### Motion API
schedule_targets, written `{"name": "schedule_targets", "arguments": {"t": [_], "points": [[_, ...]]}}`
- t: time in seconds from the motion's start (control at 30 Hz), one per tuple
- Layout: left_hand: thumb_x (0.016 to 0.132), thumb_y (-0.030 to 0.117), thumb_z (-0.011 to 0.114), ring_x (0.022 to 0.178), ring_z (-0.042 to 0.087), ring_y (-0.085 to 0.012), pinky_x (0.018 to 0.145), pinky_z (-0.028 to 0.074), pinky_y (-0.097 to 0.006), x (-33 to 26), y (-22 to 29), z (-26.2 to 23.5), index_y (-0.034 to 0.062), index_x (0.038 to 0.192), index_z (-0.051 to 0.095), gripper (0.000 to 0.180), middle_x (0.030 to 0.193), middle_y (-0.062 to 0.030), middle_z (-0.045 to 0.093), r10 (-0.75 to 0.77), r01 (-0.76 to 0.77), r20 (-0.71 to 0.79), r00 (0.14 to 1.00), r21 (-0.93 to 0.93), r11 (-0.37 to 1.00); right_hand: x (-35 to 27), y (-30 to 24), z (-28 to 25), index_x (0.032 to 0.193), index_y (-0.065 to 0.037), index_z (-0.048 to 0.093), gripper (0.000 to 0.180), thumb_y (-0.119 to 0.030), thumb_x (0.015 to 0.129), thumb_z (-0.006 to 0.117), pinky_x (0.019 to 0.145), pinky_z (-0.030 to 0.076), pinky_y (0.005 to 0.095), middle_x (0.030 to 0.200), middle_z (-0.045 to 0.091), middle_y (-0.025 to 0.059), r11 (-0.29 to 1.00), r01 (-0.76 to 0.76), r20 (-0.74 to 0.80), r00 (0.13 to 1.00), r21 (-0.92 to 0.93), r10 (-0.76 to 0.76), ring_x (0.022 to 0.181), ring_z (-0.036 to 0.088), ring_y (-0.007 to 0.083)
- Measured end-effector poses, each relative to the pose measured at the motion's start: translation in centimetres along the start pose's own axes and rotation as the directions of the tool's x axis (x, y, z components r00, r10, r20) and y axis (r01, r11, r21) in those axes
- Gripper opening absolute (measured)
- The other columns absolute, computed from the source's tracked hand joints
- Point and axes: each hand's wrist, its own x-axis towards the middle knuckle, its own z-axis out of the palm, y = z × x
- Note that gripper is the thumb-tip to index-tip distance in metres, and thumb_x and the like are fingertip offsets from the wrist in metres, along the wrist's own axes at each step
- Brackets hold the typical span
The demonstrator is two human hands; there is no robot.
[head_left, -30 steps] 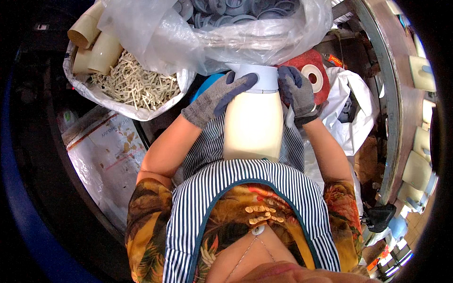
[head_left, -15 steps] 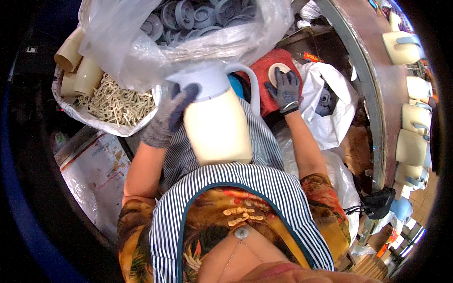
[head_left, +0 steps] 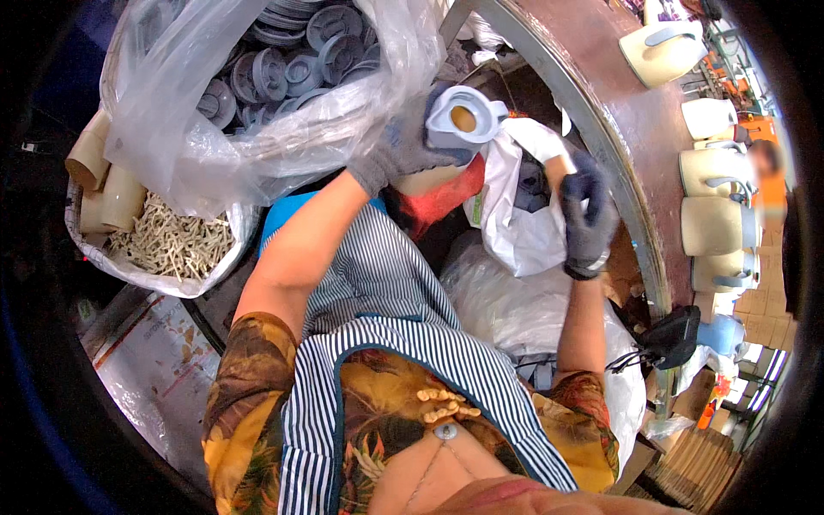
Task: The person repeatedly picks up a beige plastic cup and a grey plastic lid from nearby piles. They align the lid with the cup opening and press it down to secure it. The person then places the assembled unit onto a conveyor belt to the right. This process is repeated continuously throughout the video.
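Note:
My left hand (head_left: 414, 142) wears a grey glove and is closed on a jug (head_left: 470, 136), gripping it near the top. The jug has a grey-blue upper part with a spout and a cream body, mostly hidden behind the hand. Through its round opening a yellowish inside shows. My right hand (head_left: 588, 215), also gloved, is raised over the right edge of a white bag (head_left: 506, 225) that holds dark grey plastic parts (head_left: 532, 184). Its fingers are smeared by motion. A beige patch shows beside them; I cannot make out what it is. Red cloth (head_left: 438, 204) lies below the jug.
Ahead on the left, a clear plastic bag (head_left: 172, 129) holds several grey round lids (head_left: 270, 73). Nearer, a white sack (head_left: 129, 273) contains small cream pieces (head_left: 172, 242) and cream cylinders. Several cream jugs (head_left: 712, 225) line the brown bench (head_left: 631, 129) at right, beside its metal edge.
The jug has moved from over my lap forward and right, its top now tipped toward me. My right hand has left the round cream disc on the red cloth and moved right.

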Motion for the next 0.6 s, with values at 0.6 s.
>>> {"name": "schedule_targets", "arguments": {"t": [0.6], "points": [[0.091,0.046,0.063,0.110,0.061,-0.0272,0.095,0.047,-0.036,5.4,4.9,-4.6,-0.0003,0.126,0.056,0.058,0.119,-0.0199,0.062,-0.201,0.202,-0.060,0.978,0.002,0.979,3.0,-1.0,5.5,0.122,0.003,0.059,0.034,-0.023,0.101,0.052,0.097,0.045,0.0370,0.119,0.064,0.0178,0.993,0.086,-0.223,0.969,-0.079,-0.102,0.108,0.061,0.0291]]}}
